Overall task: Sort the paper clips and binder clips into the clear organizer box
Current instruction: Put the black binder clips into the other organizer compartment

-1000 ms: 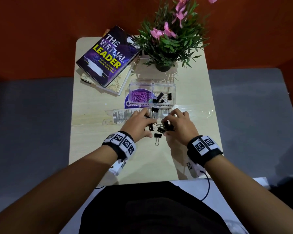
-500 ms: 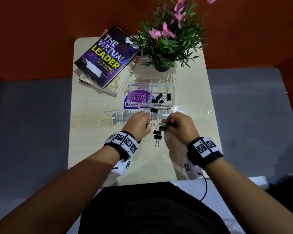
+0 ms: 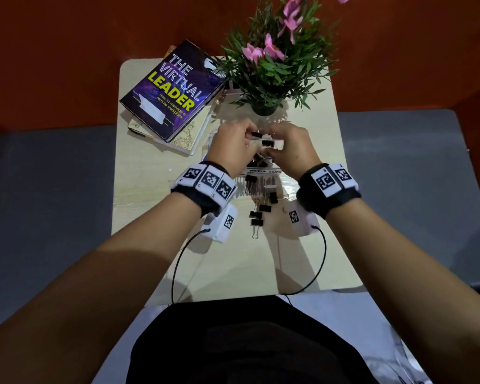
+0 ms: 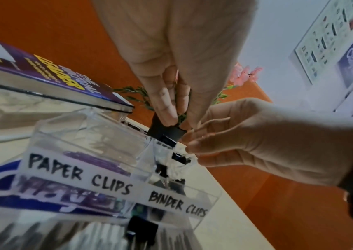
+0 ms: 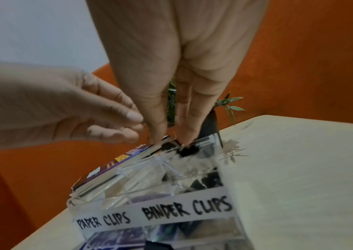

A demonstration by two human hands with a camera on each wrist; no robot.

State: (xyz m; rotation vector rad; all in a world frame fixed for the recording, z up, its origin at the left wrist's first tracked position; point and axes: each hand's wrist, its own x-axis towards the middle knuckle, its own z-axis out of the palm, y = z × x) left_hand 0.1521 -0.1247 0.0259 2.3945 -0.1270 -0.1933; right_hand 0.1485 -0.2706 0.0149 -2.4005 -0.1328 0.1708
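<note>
Surface (image 3: 150, 217): pale wood, orange wall behind.
Box (image 4: 177, 207): clear, far side.
Left hand (image 3: 230, 148): pinches binder clip (image 4: 165, 133) over box.
Right hand (image 3: 291, 151): fingers (image 5: 156, 121) pinching another clip.
Handling: light, stiff; hold body.
Loose clips (image 3: 257, 217): near side.

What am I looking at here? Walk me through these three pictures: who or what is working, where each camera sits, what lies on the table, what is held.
No machine: a person works bare-handed, wearing marker bands and small cameras. One picture comes from the head, looking down; the others look along each wrist. On the pale wooden table stand a clear plastic organizer box labelled PAPER CLIPS and BINDER CLIPS, a purple book and a potted plant with pink flowers. More small black binder clips lie loose in front. Over the binder-clip side, the left hand pinches a black binder clip; the right hand has its fingertips on another.
</note>
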